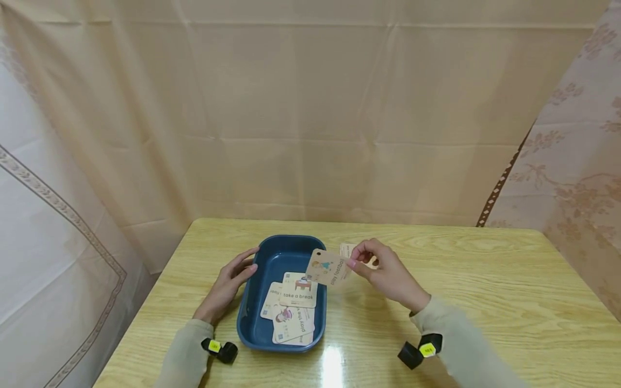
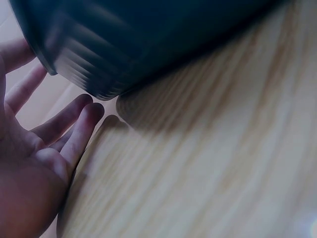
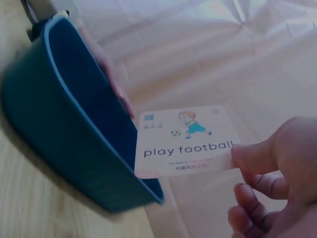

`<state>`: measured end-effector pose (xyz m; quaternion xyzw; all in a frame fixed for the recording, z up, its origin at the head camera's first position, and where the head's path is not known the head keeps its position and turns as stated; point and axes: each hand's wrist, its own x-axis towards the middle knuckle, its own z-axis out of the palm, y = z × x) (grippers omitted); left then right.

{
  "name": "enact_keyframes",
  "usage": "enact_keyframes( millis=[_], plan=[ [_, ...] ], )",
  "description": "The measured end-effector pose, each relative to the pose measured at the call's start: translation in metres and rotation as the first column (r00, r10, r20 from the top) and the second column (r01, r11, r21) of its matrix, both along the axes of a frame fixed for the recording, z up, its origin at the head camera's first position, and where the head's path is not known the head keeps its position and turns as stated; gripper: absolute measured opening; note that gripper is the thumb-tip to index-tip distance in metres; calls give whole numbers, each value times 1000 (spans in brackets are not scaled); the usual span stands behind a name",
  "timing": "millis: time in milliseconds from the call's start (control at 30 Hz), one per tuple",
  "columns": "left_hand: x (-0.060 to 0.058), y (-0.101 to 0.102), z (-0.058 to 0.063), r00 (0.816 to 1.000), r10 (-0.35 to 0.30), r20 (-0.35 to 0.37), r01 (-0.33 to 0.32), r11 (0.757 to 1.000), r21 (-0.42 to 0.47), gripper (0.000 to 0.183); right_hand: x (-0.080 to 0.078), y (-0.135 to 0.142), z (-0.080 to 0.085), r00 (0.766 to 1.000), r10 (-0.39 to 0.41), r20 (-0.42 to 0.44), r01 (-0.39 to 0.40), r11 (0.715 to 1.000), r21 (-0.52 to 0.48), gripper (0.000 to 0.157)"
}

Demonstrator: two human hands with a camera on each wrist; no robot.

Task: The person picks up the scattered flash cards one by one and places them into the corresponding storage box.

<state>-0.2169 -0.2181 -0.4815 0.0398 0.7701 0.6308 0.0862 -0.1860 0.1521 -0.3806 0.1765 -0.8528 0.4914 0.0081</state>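
My right hand [image 1: 385,269] pinches a flashcard [image 3: 188,141] by one edge between thumb and fingers. The card reads "play football" and shows a child with a ball; in the head view it overlaps the right rim of a blue plastic tray [image 1: 247,318]. Several flashcards lie in a loose pile in the tray, with a "take a break" card [image 1: 297,291] on top and a "play the" card [image 1: 291,322] below it. My left hand [image 1: 228,283] rests against the tray's left side, fingers fairly straight, fingertips at the rim.
Partly hidden behind my right hand, another card [image 1: 346,249] lies on the wooden table [image 1: 485,280] just right of the tray. A beige cloth [image 1: 310,118] hangs behind the table's far edge. Patterned cloths hang at the left and right sides.
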Motion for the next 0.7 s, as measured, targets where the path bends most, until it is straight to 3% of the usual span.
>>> enact_keyframes(
  millis=[267, 700],
  plan=[
    [0, 0, 1, 1000, 2, -3, -2, 1000, -4, 54, 2, -28, -9, 996, 86, -31, -87, 995, -43, 8],
    [0, 0, 0, 1000, 1, -8, -1, 1000, -7, 53, 3, -48, -23, 990, 136, -23, -135, 991, 18, 9]
  ],
)
